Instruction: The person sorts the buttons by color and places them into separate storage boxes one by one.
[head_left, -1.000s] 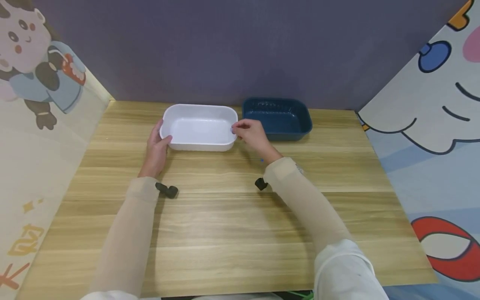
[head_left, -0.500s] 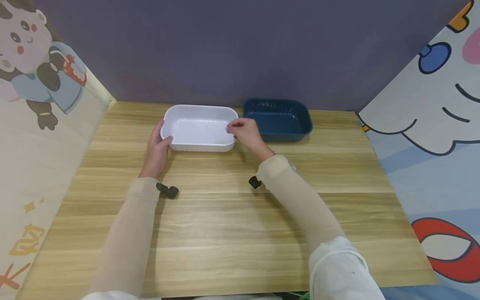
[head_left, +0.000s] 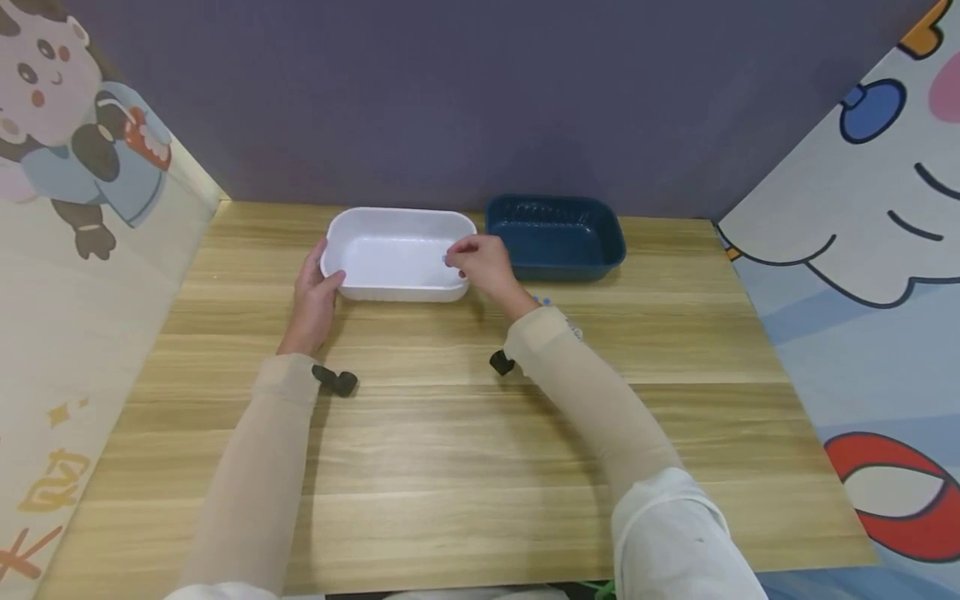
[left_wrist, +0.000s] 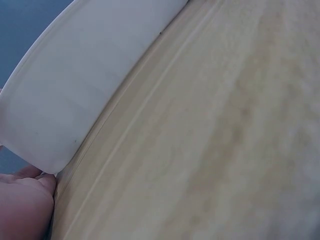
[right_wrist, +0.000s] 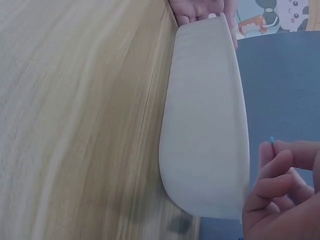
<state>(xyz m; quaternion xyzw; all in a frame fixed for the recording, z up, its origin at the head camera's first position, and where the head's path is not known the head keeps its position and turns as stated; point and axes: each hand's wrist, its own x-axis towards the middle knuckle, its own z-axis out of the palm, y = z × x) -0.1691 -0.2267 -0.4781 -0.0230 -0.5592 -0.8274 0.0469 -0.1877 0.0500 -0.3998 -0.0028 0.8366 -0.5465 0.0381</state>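
A white rectangular basin (head_left: 405,294) with rounded corners stands at the back of the table. My left hand (head_left: 310,304) grips its left end, the thumb over the front corner of the rim. Over the right part of the basin is my right hand (head_left: 489,268), thumb and forefinger pinching a tiny object. In the right wrist view that object is a small light-blue piece (right_wrist: 272,140), mostly hidden by the fingertips and held above rim height. The left wrist view shows the basin's outer side (left_wrist: 80,75) and part of the left hand at its bottom edge.
To the right of the white basin is a dark blue basin (head_left: 558,272), close to the back wall (head_left: 480,100). Small blue bits (head_left: 546,302) lie on the wooden table (head_left: 420,467) beside the right wrist. Cartoon-printed panels border the table on both sides.
My right hand has moved left, from the white basin's right rim to farther over its inside, still pinching the small blue piece. The left hand and both basins have stayed in place.
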